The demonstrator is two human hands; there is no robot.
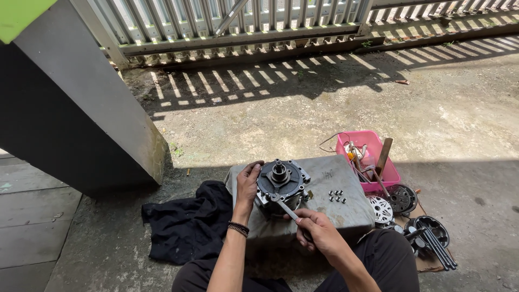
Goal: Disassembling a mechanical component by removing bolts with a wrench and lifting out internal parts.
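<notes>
A round dark metal compressor-like housing (281,184) with a central shaft stands on a grey stone block (335,184). My left hand (247,181) grips its left rim and steadies it. My right hand (319,230) holds the handle of a metal wrench (284,205), whose head sits on the housing's front edge. Several small bolts (337,196) lie loose on the block to the right of the housing.
A black cloth (189,221) lies on the concrete at the left. A pink tray (370,162) with tools stands to the right, with round metal discs (400,199) and rods (439,247) below it. A slanted grey pillar (81,108) rises at left; a slatted gate (243,21) behind.
</notes>
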